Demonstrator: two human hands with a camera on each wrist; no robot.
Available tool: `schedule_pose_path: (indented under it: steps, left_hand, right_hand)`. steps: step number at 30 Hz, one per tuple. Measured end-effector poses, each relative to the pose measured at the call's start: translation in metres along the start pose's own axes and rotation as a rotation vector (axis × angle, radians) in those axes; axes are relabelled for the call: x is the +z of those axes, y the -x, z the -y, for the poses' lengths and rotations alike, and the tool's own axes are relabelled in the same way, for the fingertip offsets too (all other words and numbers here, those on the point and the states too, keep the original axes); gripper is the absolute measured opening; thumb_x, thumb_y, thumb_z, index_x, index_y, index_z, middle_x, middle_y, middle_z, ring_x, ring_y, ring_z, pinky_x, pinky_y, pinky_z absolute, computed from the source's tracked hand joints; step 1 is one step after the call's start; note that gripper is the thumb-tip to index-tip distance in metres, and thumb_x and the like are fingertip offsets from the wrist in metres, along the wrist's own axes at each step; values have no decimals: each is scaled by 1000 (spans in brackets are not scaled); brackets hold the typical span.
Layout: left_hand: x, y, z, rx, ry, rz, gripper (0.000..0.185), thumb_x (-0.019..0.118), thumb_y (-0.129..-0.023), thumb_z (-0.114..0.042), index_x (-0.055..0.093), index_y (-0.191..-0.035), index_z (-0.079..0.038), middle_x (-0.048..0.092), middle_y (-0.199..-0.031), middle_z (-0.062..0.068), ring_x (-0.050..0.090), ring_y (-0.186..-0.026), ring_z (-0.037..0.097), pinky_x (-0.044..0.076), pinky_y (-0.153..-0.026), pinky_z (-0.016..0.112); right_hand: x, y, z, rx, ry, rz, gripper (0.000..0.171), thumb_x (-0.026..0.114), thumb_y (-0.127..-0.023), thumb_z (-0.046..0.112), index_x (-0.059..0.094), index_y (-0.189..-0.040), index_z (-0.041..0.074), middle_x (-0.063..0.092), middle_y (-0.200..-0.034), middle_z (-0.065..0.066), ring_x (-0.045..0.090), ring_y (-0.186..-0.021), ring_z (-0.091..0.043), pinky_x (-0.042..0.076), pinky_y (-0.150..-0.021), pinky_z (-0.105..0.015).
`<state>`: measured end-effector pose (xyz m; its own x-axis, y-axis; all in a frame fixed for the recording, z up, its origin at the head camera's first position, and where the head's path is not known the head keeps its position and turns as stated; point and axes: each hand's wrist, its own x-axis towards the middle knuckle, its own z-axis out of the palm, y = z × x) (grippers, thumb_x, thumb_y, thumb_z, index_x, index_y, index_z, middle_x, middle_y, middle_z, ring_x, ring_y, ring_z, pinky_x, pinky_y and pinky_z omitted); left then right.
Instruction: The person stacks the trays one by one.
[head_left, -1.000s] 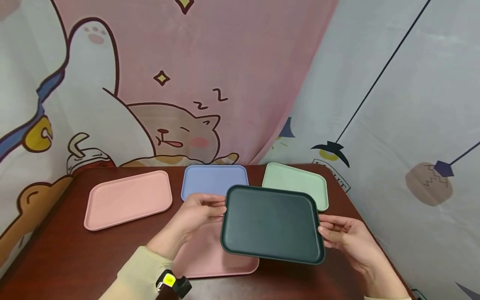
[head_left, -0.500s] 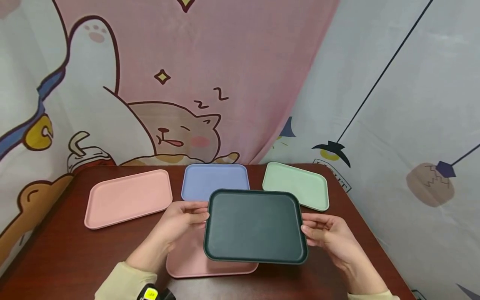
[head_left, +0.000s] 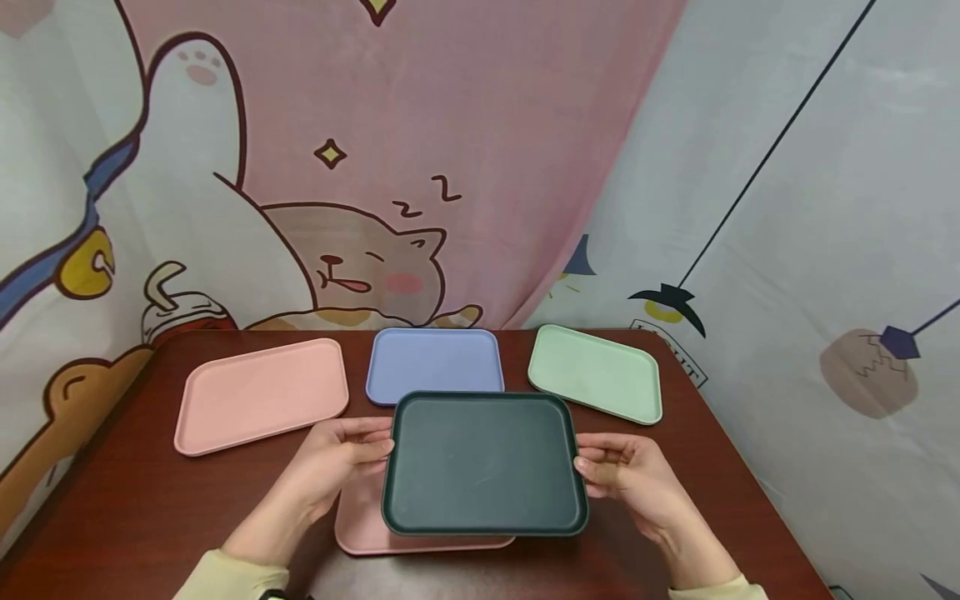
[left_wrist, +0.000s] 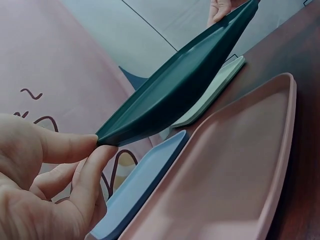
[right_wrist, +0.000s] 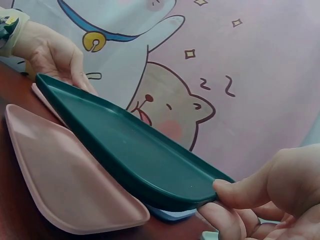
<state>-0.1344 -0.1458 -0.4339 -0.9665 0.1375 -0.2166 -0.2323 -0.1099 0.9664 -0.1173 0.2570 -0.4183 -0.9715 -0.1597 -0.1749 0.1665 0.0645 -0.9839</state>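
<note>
A dark green rectangular tray is held up off the table between both hands. My left hand pinches its left short edge, thumb on the rim and fingers beneath. On the opposite edge my right hand pinches the rim the same way. Under the green tray lies a pink tray, partly hidden by it in the head view. Both wrist views show a gap between the green tray and the pink tray below.
Along the back of the brown table lie another pink tray at left, a blue tray in the middle and a light green tray at right. A cartoon-printed curtain hangs behind.
Both hands have carried the dark green tray leftward and slightly nearer, over the front pink tray. It has levelled from a slight tilt. The other trays have stayed put.
</note>
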Motion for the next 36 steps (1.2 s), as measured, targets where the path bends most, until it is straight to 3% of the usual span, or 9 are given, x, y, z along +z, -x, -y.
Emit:
schedule_pose_path:
  steps: [17,24,36]
  left_hand:
    - [-25,9,14,-25,13,-34,51,71,-95,7,54,-142,17,72,-120,17,71,-99,13,63,-80,29]
    - [-35,11,19,-40,11,-82,49,71,-94,7,57,-141,15,73,-119,17,71,-100,14,64,-82,30]
    - [-47,13,29,-50,-3,-86,48,71,-95,7,56,-139,18,73,-116,15,70,-100,13,63,-82,30]
  right_hand:
    - [27,-12,-14,24,-32,30,43,76,-94,-3,61,-131,-19,74,-101,-14,74,-79,-16,64,-67,-30]
    - [38,-18,-21,31,-48,38,42,76,-92,-6,61,-129,-20,73,-100,-15,74,-78,-17,64,-67,-29]
    - [51,-24,-32,53,-58,49,39,75,-91,-9,61,-126,-19,72,-96,-13,72,-75,-15,63,-64,-27]
